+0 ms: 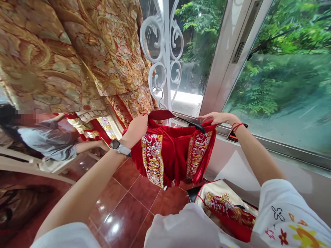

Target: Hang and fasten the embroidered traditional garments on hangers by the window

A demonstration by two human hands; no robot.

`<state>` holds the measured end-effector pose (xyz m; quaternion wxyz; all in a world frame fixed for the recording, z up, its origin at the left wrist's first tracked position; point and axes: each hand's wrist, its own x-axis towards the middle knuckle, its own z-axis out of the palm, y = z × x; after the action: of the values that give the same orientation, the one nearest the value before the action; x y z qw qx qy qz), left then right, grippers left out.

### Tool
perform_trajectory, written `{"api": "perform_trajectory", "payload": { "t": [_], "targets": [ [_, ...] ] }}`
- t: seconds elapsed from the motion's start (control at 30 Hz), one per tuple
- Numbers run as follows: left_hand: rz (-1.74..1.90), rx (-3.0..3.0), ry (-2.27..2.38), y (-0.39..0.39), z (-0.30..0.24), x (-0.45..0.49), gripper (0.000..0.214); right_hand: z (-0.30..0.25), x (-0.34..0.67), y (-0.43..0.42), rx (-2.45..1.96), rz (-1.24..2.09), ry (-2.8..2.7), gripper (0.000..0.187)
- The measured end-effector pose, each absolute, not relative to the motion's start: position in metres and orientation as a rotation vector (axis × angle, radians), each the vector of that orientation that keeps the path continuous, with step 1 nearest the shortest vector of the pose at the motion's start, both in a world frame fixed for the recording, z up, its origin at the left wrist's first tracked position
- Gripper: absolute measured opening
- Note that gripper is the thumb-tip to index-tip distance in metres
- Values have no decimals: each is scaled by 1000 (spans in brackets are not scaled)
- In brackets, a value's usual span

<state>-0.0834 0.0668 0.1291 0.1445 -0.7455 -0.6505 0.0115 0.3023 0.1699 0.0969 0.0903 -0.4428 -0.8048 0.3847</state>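
Red embroidered shorts point(176, 148) with a gathered waistband hang in front of me, with silver-and-gold panels down both sides. My left hand point(138, 128) is closed on the waistband's left corner. My right hand point(218, 118) grips the right corner between thumb and fingers, some fingers reaching over the far side. A black clothes hanger point(192, 124) lies along the waistband, its right end showing over the front of the fabric. A dark red flap point(161, 114) rises beside my left hand, below a thin metal hook point(160, 96).
Gold embroidered cloth point(108, 51) hangs at upper left. A white scrolled metal grille point(167, 51) stands before the window. A phone point(233, 135) rests by the sill. A cream-and-red embroidered garment point(219, 187) lies low at right. Another person point(54, 141) sits at left.
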Motion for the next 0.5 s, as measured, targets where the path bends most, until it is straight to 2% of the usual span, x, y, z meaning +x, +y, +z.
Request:
{"api": "perform_trajectory", "payload": {
  "t": [0.23, 0.4, 0.5],
  "targets": [
    [24, -2148, -1886, 65, 130, -81, 36, 95, 305, 150, -1163, 1277, -2438, 71],
    [36, -2166, -1889, 65, 132, -78, 36, 90, 307, 144, -1126, 1280, -2548, 62],
    [26, -2176, -1886, 69, 131, -79, 36, 83, 314, 141, -1191, 1315, -2460, 69]
  ]
}}
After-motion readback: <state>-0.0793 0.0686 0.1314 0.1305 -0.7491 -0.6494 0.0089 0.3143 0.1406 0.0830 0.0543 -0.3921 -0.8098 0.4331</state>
